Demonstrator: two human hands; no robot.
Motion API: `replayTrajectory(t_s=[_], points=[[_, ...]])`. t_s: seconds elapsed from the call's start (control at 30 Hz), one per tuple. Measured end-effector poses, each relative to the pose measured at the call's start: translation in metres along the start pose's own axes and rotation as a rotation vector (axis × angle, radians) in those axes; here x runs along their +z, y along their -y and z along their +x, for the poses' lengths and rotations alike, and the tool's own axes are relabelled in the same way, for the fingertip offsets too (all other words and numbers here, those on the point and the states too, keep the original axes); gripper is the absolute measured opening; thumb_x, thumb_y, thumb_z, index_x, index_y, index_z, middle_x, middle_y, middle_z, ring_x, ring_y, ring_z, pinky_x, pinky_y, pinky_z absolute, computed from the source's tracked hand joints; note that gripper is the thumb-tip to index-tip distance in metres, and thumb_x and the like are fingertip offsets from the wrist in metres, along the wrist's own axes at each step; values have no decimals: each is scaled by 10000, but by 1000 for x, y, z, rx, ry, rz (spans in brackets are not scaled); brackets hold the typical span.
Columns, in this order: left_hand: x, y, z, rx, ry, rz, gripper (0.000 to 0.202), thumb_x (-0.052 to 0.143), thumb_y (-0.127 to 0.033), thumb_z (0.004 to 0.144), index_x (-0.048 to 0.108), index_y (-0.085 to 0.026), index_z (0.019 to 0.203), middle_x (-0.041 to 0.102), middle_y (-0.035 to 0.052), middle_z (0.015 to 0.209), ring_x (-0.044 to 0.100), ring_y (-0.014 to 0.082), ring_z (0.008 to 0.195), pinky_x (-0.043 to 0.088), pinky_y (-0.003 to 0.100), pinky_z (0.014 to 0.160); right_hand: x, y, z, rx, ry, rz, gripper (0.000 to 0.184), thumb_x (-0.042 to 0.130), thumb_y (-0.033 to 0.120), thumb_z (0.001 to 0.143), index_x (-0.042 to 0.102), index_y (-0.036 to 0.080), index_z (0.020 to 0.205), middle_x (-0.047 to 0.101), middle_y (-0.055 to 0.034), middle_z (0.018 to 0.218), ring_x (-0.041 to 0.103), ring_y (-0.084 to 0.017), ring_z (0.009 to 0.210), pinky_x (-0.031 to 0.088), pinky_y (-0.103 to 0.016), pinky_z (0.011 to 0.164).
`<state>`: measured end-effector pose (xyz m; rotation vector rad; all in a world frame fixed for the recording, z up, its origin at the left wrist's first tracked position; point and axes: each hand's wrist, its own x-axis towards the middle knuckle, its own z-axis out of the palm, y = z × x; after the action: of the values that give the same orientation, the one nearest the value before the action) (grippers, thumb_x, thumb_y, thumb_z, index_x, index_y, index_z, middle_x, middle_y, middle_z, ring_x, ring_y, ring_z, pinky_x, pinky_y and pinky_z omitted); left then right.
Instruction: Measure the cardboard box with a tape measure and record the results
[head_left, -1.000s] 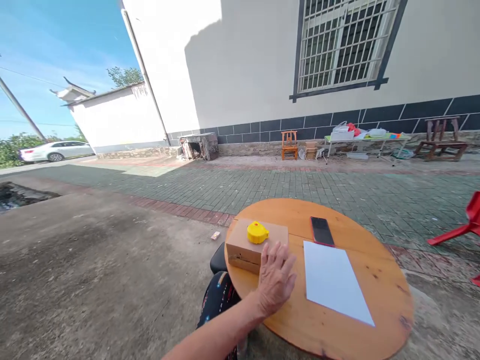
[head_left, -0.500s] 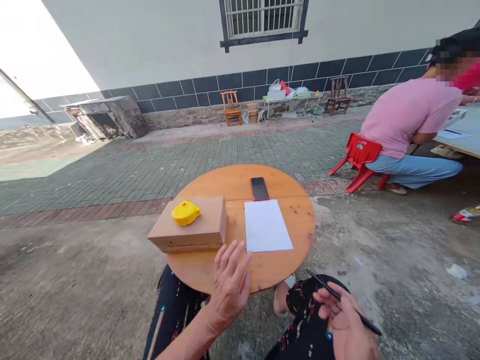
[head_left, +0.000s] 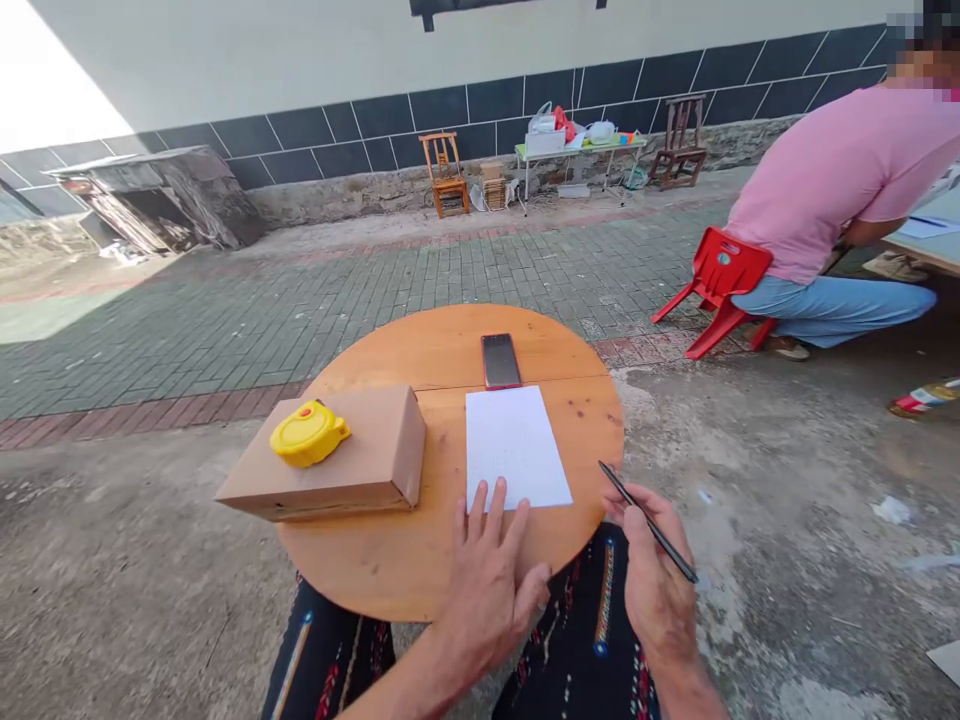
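My left hand (head_left: pixel 491 565) lies with fingers spread, its fingertips on the near edge of a white sheet of paper (head_left: pixel 514 440). The paper rests on a round wooden table (head_left: pixel 442 450). At the table's right edge my right hand (head_left: pixel 656 560) is closed around a black pen (head_left: pixel 652 525), whose tip points up and left. Just beyond the paper lies a dark phone (head_left: pixel 499 360) with a red edge. To the left is a closed cardboard box (head_left: pixel 360 460), with a yellow tape measure (head_left: pixel 309 433) on top of it.
A person in a pink shirt (head_left: pixel 847 180) sits on a red chair (head_left: pixel 724 285) at another table on the right. Against the far wall stand a wooden chair (head_left: pixel 445 177) and a narrow table (head_left: pixel 581 150) holding bags. A bottle (head_left: pixel 922 398) lies on the ground at right.
My left hand has come down onto the paper's near edge. My right hand, with the pen, has moved up and left toward the table. The view has tilted down and shifted.
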<state>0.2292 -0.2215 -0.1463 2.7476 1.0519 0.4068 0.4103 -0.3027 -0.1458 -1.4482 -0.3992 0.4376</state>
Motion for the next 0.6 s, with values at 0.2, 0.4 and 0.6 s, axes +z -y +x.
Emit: replayTrajectory(t_s=[0.2,0.4,0.6], points=[[1,20,6,-82,-112,28,567,568,-357,932,462,-144,1447,389,233,1541,352,388,1436,362,623,1103,45,1,23,-179,183,-304,374,517,521,953,609,214,1145,690,-96,1138,625,-252,1089,480,-424,972],[-1,21,6,-105,-130,-46,552,562,-344,940,450,-155,1446,461,218,1464,469,361,1315,451,571,1034,51,2,-4,-180,238,-376,347,504,494,973,611,229,1169,676,-105,1189,611,-256,1124,466,-428,998],[-11,29,-12,-86,-104,-79,499,560,-309,942,485,-175,1417,470,181,1445,471,333,1288,476,553,1025,30,8,-20,-93,190,-389,371,526,522,953,647,235,1155,706,-88,1180,639,-266,1117,491,-388,954]])
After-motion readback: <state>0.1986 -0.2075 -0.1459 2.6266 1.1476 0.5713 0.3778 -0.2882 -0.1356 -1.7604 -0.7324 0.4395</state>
